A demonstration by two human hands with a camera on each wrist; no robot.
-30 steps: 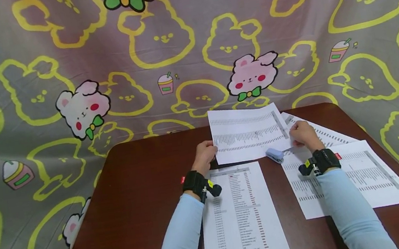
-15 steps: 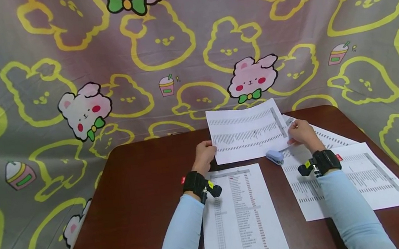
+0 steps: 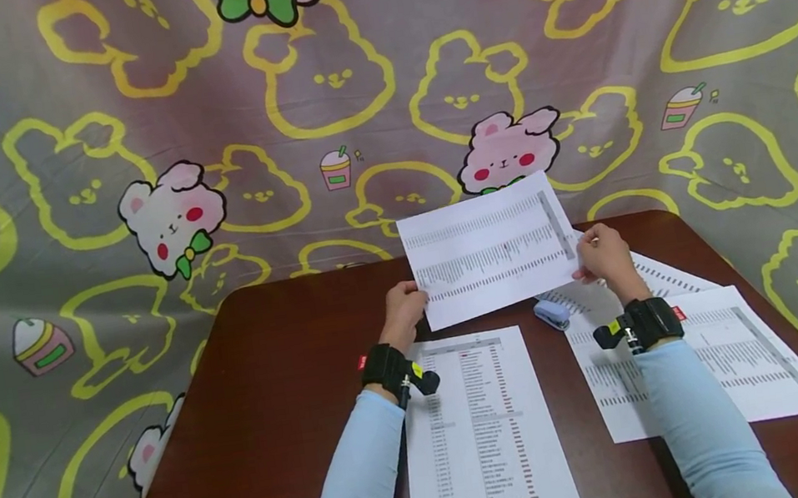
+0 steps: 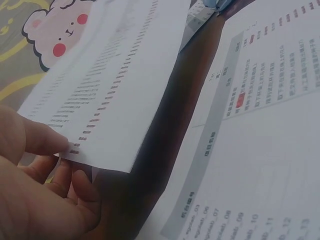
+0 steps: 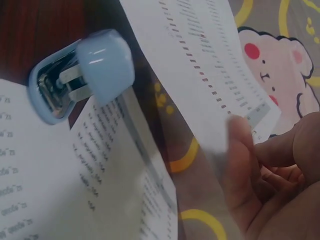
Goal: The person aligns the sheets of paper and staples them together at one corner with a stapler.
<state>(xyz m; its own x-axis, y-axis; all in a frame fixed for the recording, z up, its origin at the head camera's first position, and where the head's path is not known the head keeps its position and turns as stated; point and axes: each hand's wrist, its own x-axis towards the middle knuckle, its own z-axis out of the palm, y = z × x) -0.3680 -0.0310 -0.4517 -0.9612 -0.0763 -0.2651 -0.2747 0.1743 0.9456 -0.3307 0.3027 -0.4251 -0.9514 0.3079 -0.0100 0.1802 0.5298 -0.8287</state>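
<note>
**Light and bendable: the raised sheet (image 3: 487, 250) belongs in a grip at its edges**

Taking twelve o'clock as straight away from the person and the raised sheet as the dial's centre, the left hand (image 3: 403, 311) is near eight o'clock and the right hand (image 3: 606, 259) between three and four. Both are narrowed to a pinch. The left hand lays its thumb over the printed face near the lower corner, with fingers behind; the right hand nips the lower corner on its own side. The raised sheet stands clear of the surface (image 3: 275, 400), tilted up so that its print faces the person, its right side higher than its left.

It looks like ordinary paper, so it should weigh next to nothing and have little stiffness. The right wrist view shows it curving toward the pinched corner, a sign that it flexes readily. Its face is probably smooth enough to slide under a loose touch, while hard squeezing could crease it and an uneven tug could tear it. Thumb and fingertips close to the edges, at opposite sides, seem the best hold; the middle would likely sag or buckle. Whether it is one leaf or several is hard to tell.

The blue stapler (image 3: 551, 315) sits between four and five o'clock, the long list (image 3: 480, 440) lies at six, and the lower right paper (image 3: 709, 360) lies around four.
</note>
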